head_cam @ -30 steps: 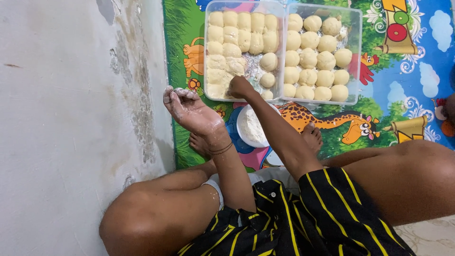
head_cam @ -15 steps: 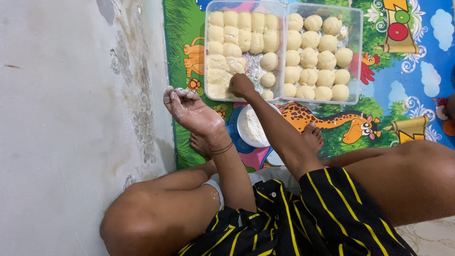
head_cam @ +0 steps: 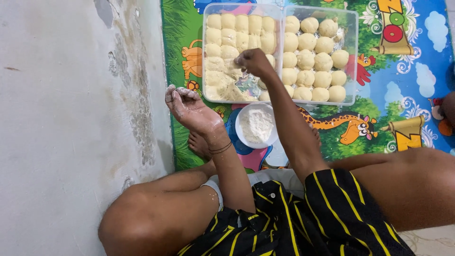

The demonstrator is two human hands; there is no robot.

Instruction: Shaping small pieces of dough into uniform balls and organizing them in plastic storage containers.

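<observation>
Just under the right hand (head_cam: 253, 60), grip pinched shut, flattened dough (head_cam: 222, 80).

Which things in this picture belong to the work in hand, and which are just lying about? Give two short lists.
In use:
right hand, reaching into the left tray
left hand, floury, raised beside it
left tray of dough
dough balls in the right tray
bowl of flour

Lying about:
picture play mat
red object at the mat's right edge

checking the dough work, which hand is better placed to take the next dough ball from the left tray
Right. The right hand is already down in the left tray among the dough balls; the floury left hand is raised outside it, beside the flour bowl.
</observation>
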